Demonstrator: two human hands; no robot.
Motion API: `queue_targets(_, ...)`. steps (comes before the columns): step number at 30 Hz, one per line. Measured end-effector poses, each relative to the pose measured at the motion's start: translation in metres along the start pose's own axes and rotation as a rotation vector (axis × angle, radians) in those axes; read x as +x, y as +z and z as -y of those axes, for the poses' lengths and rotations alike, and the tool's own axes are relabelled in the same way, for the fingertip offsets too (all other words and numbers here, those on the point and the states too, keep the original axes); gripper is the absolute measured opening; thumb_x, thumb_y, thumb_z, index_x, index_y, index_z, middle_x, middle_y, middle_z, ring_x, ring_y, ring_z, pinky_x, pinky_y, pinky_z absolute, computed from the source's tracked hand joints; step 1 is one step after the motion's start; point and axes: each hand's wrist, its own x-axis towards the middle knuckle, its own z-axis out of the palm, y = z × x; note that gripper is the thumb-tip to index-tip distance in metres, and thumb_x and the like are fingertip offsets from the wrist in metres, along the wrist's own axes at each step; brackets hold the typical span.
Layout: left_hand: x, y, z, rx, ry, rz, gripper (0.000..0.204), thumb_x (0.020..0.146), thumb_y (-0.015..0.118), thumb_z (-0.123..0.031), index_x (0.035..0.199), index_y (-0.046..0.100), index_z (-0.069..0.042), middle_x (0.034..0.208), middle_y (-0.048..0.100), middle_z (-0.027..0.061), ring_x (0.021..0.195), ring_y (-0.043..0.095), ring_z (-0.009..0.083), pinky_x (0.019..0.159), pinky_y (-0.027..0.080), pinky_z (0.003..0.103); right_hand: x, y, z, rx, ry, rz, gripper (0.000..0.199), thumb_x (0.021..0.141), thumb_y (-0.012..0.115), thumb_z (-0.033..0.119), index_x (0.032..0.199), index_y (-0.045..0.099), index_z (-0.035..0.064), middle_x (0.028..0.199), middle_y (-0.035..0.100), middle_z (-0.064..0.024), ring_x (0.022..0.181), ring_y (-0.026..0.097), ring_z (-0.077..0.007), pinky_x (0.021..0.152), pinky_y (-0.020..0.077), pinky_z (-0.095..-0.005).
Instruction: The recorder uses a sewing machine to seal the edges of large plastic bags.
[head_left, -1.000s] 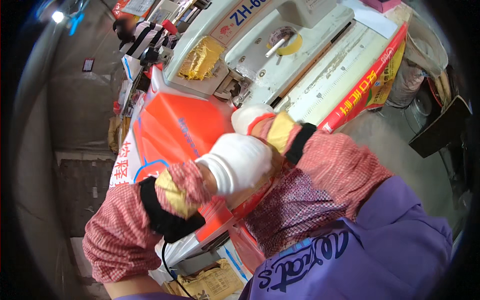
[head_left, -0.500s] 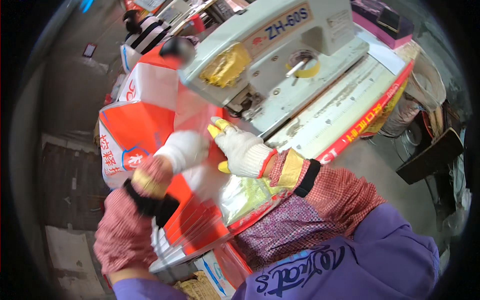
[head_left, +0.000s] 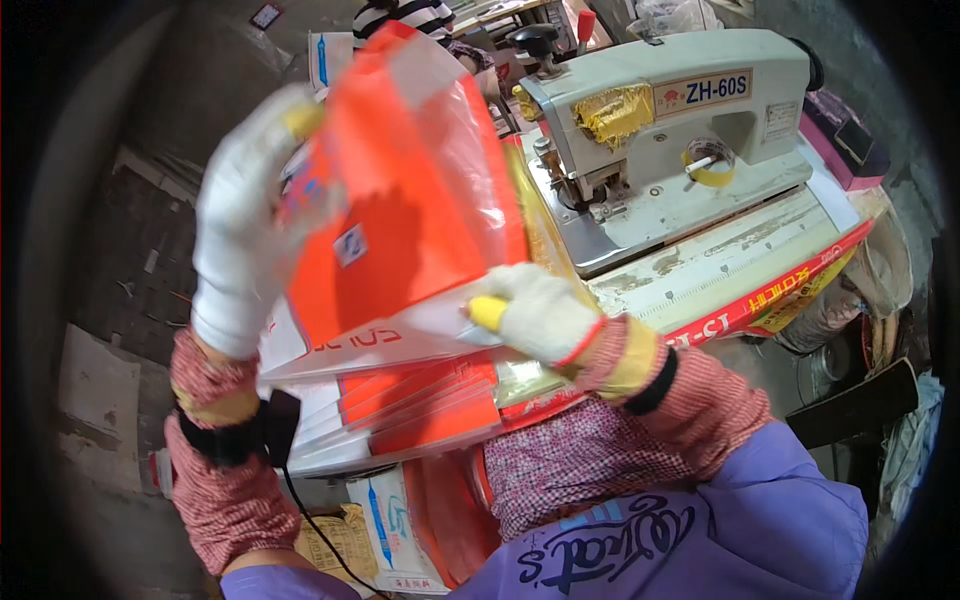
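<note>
A red and white printed plastic bag (head_left: 410, 230) stands raised in front of me, its upper part blurred. My right hand (head_left: 545, 315), in a white glove with yellow fingertips, pinches the bag's lower right edge, thumb on the near side. At the bag's left side is my gloved left hand (head_left: 245, 215), smeared by motion; whether its fingers grip the bag does not show. Beneath lies a fanned stack of similar red and white bags (head_left: 420, 405). A pale grey sewing machine (head_left: 680, 130) stands right of the raised bag, apart from both hands.
A tape roll (head_left: 712, 163) rests on the machine's bed. The worktable (head_left: 700, 265) has a red and yellow printed strip along its front edge. A purple box (head_left: 845, 140) sits at the far right. Someone in a striped top (head_left: 430, 18) is at the back. More packaging (head_left: 395, 525) lies below.
The red bag now stands raised between my hands. My left hand has moved up and left, my right hand slightly down and right onto the bag's edge. The view has shifted.
</note>
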Motion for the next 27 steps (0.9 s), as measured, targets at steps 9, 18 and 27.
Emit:
queue_targets(9,-0.254,0.068,0.013,0.329,-0.568,0.478,0.058,0.068,0.065,-0.019,0.12,0.046,-0.003,0.115,0.053,0.0171,0.104,0.051,0.0301,0.09,0.042,0.035,-0.054,-0.04,-0.041,0.424,0.31,-0.21,0.015,0.08,0.06,0.011,0.093,0.06,0.0033,0.073,0.06,-0.0027,0.069,0.055,-0.0092,0.062,0.0448,-0.025)
queue_targets(18,-0.338,0.035,0.022,0.588,-0.737,0.477,0.032,0.067,0.05,0.0,0.097,0.059,-0.007,0.089,0.061,0.0123,0.086,0.058,0.0274,0.076,0.047,0.036,-0.081,0.03,0.011,0.052,0.151,0.013,0.02,0.078,0.038,0.004,0.08,0.058,0.0058,0.074,0.057,-0.0064,0.072,0.057,-0.0192,0.061,0.0456,-0.0285)
queue_targets(27,-0.374,0.005,-0.125,-0.479,-1.578,-0.617,0.052,0.087,0.055,-0.028,0.123,0.037,0.005,0.116,0.049,0.0101,0.099,0.05,0.0148,0.084,0.042,0.028,-0.029,0.046,0.042,-0.501,-0.106,0.323,0.027,0.077,0.058,0.029,0.094,0.061,0.0089,0.084,0.061,-0.0143,0.081,0.061,-0.0286,0.069,0.0492,-0.0366)
